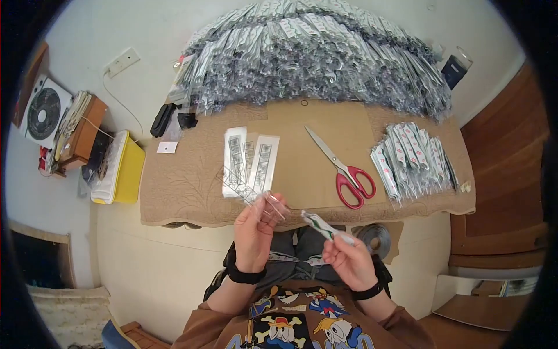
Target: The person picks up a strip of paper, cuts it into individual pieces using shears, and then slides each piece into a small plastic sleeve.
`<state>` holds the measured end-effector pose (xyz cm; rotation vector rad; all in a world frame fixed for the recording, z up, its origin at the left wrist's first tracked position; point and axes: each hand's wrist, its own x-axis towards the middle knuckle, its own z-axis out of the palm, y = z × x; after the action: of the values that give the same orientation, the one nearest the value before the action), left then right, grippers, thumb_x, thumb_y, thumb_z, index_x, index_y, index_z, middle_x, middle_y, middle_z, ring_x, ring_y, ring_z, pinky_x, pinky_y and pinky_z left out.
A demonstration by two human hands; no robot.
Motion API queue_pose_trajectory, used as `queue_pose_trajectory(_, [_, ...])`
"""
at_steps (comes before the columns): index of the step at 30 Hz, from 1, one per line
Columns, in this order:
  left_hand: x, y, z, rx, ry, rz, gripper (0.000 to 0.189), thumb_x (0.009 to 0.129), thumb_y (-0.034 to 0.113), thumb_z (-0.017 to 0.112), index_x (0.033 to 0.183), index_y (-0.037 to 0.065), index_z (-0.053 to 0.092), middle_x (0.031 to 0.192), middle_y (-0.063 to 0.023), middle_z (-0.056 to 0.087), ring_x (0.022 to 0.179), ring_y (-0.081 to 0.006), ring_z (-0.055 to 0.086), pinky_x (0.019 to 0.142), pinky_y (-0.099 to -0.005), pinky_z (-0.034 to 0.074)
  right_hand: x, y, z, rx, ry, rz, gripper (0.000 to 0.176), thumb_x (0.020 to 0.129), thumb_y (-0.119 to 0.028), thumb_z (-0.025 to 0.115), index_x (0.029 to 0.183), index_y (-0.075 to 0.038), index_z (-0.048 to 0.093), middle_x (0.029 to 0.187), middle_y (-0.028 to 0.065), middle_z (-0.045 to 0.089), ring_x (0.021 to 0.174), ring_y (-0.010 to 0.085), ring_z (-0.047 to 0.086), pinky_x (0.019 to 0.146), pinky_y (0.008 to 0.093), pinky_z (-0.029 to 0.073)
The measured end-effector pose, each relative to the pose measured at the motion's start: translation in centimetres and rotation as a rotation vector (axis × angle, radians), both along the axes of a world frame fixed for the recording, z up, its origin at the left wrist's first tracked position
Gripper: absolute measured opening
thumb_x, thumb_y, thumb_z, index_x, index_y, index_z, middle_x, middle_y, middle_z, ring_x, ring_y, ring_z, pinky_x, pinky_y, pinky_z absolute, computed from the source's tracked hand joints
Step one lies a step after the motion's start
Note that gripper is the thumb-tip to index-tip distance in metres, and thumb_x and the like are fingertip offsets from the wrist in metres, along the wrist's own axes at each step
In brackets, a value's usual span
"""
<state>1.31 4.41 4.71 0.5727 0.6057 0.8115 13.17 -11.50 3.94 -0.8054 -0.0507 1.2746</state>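
My left hand (256, 231) pinches a clear plastic sleeve (237, 185) with dark print, in front of the table's near edge. To its right, my right hand (350, 260) holds a slim white and green packet (325, 225), its far end pointing up and left toward the sleeve. The packet and the sleeve are apart. Several flat printed sleeves (264, 160) lie on the table just beyond my left hand. Red-handled scissors (343, 166) rest with their blades apart on a brown cardboard sheet (290, 134).
A large heap of wrapped packets (314, 58) fills the table's far side. A smaller stack (412, 160) lies at the right. A black case (163, 120) and a small white card (167, 148) are at the left. A grey roll (375, 239) sits below the table edge.
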Motion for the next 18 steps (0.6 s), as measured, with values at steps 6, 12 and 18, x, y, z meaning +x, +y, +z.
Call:
queue_pose_trajectory(6, [0.4,-0.8,-0.1,-0.011,-0.029,0.005,0.025,0.089,0.019,0.049,0.102,-0.001,0.055,0.100,-0.0132,0.059,0.094,-0.0201,0.057,0.086,-0.0331,0.045,-0.5,0.1,-0.4,0.012,0.300,0.099,0.016,0.089,-0.013,0.048,0.097,0.000,0.053,0.081,0.0074,0.059,0.073,0.0155,0.058,0.068,0.0255,0.048])
queue_pose_trajectory(12, [-0.2,-0.8,-0.5,0.164,0.011,-0.160,0.027,0.089,0.019,0.048,0.106,0.000,0.053,0.101,-0.0124,0.059,0.094,-0.0208,0.057,0.082,-0.0309,0.046,-0.2,0.3,-1.1,0.051,0.406,0.137,0.018,0.089,-0.013,0.048,0.101,-0.001,0.053,0.084,0.0070,0.059,0.074,0.0147,0.059,0.068,0.0253,0.049])
queue_pose_trajectory(18, [0.3,-0.7,0.1,0.033,-0.038,0.064,0.022,0.089,0.015,0.048,0.102,-0.002,0.057,0.097,-0.0137,0.061,0.092,-0.0197,0.059,0.081,-0.0310,0.046,-0.5,0.4,-1.0,0.070,0.390,0.138,0.019,0.089,-0.013,0.048,0.103,0.000,0.052,0.083,0.0065,0.059,0.074,0.0144,0.058,0.069,0.0252,0.049])
